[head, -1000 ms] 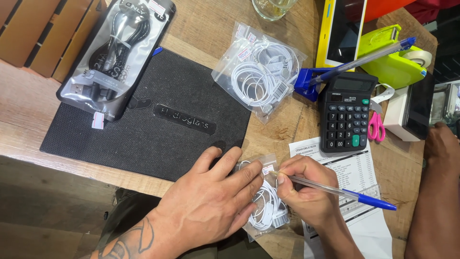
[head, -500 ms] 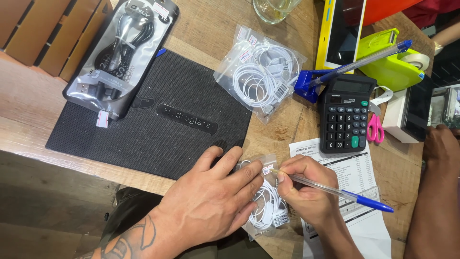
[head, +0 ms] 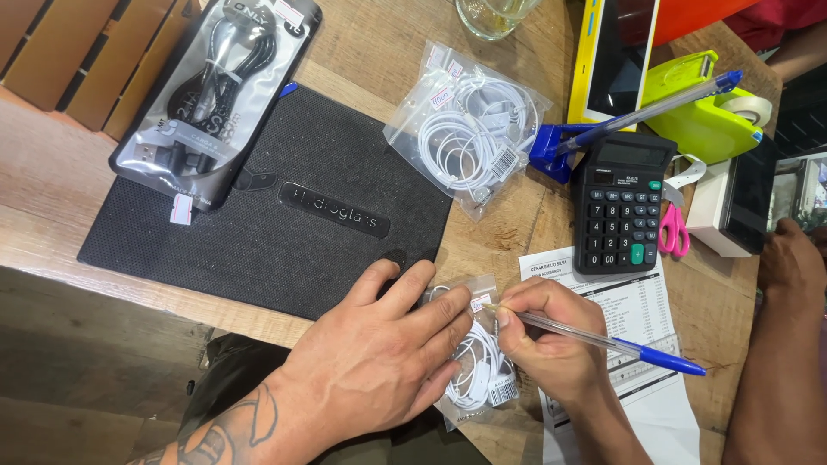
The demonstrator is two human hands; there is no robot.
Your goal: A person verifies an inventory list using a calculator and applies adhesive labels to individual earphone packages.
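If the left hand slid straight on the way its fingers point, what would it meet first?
The left hand lies flat on a small clear bag of white cable, fingers aimed up and right. Straight on, it would probably meet the right hand gripping the blue pen first.

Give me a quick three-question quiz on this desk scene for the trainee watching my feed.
1. True or false: the right hand holds a blue-capped pen with its tip at the small label on the clear bag of white cables.
2. What does the left hand do? A) presses down the clear bag of white cables, B) taps the calculator, C) lifts the black mat.
3. Which packet overlaps the black mat's upper left corner?

Key
1. True.
2. A.
3. The packet of black cables; the second bag of white cables lies on the wooden table to the mat's right.
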